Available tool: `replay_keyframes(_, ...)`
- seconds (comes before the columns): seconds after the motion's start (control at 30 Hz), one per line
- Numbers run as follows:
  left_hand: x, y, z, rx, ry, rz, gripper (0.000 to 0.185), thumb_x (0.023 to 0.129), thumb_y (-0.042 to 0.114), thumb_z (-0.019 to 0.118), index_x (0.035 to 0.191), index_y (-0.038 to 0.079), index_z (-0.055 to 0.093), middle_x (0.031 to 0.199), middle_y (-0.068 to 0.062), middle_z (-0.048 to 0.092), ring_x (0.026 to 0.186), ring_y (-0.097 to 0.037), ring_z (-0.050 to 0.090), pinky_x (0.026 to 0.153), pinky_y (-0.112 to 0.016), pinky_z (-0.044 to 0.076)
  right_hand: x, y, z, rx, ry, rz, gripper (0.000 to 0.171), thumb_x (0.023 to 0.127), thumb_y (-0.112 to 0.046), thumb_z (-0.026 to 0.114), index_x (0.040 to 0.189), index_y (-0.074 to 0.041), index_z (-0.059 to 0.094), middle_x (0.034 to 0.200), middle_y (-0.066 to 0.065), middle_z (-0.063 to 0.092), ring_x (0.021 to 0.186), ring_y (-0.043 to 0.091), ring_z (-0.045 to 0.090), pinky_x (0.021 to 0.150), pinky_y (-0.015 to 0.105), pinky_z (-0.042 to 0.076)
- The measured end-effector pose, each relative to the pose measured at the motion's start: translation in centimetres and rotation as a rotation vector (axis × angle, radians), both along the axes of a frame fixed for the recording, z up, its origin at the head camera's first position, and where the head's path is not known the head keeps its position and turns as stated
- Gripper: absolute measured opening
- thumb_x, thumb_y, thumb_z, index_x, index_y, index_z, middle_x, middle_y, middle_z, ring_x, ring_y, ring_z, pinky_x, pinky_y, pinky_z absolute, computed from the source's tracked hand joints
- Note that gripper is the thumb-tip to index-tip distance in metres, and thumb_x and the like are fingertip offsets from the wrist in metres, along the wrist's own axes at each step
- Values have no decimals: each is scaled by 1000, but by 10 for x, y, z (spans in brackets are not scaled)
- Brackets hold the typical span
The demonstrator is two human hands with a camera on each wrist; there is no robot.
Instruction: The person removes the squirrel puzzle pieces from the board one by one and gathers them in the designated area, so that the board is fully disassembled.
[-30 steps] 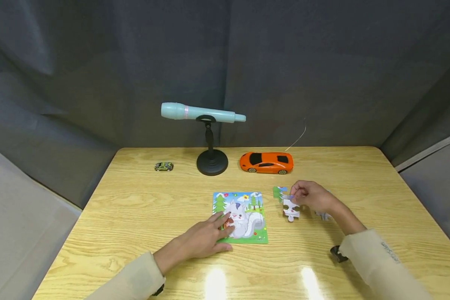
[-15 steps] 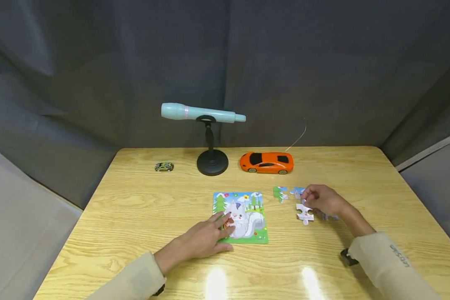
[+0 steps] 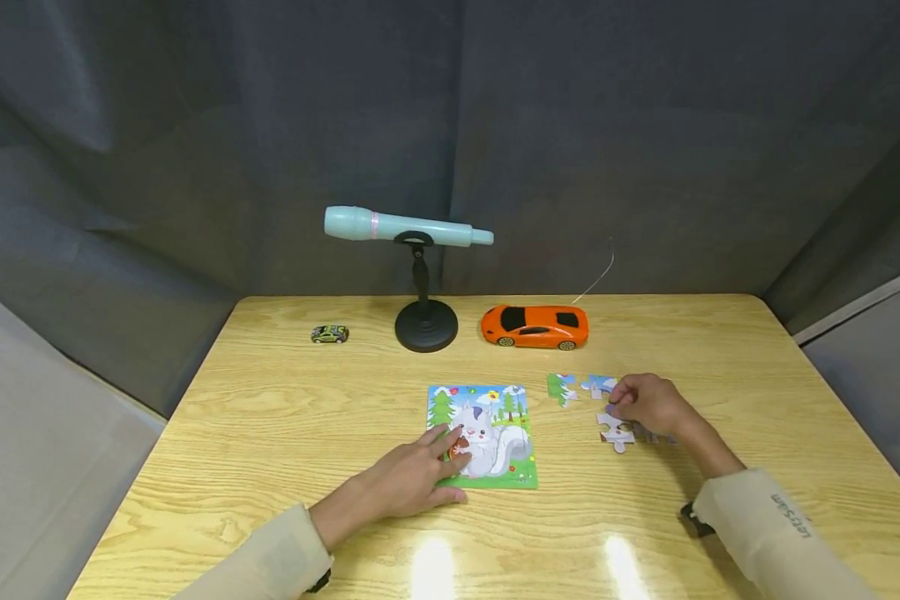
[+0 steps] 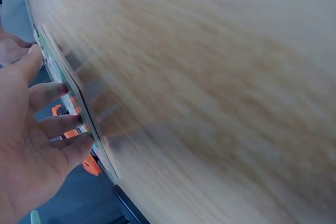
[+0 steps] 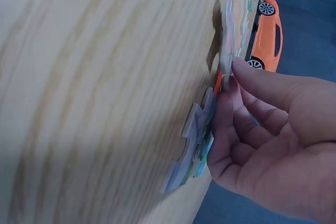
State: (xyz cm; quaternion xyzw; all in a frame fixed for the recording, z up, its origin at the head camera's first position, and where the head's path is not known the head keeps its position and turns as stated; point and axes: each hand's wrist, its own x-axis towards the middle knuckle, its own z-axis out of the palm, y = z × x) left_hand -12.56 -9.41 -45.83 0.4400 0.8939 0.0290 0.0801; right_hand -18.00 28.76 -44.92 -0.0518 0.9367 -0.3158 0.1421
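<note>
A squirrel jigsaw board [image 3: 487, 433] lies flat at the middle of the wooden table [image 3: 270, 417]. My left hand [image 3: 412, 477] rests on its lower left corner with straight fingers; in the left wrist view those fingers [image 4: 50, 127] press the board's edge [image 4: 79, 103]. To the right, my right hand [image 3: 645, 402] pinches a white puzzle piece [image 3: 617, 433] low at the table top. In the right wrist view its thumb and fingers [image 5: 247, 93] pinch a piece [image 5: 227, 30], and more pieces [image 5: 195, 140] lie under the curled fingers.
Two loose pieces [image 3: 561, 387] [image 3: 598, 384] lie left of the right hand. An orange toy car [image 3: 535, 326], a microphone [image 3: 405, 227] on a black round stand [image 3: 425, 325] and a small green toy car [image 3: 330, 334] stand along the back. Dark curtains surround the table.
My right hand has carried the white piece to the right and lowered it toward the table, uncovering the two loose pieces. The left hand has stayed on the board.
</note>
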Motion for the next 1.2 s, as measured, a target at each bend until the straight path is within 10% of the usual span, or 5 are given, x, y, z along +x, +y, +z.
replay_keyframes(0.5, 2, 2, 0, -15, 7, -1, 58, 97, 51, 42, 140, 13, 47, 151, -22, 31, 139, -39, 32, 111, -41, 35, -6, -19, 8, -22, 42, -4, 9, 87, -7, 65, 92, 0, 62, 77, 5, 57, 70, 15, 50, 56, 22, 42)
replay_keyframes(1.2, -1, -1, -1, -59, 164, -44, 57, 95, 56, 40, 138, 21, 51, 148, -18, 40, 135, -34, 41, 106, -45, 41, -16, -146, 6, -130, 1, 91, 11, 83, -9, 71, 90, -3, 65, 77, 5, 62, 65, 13, 52, 57, 23, 43)
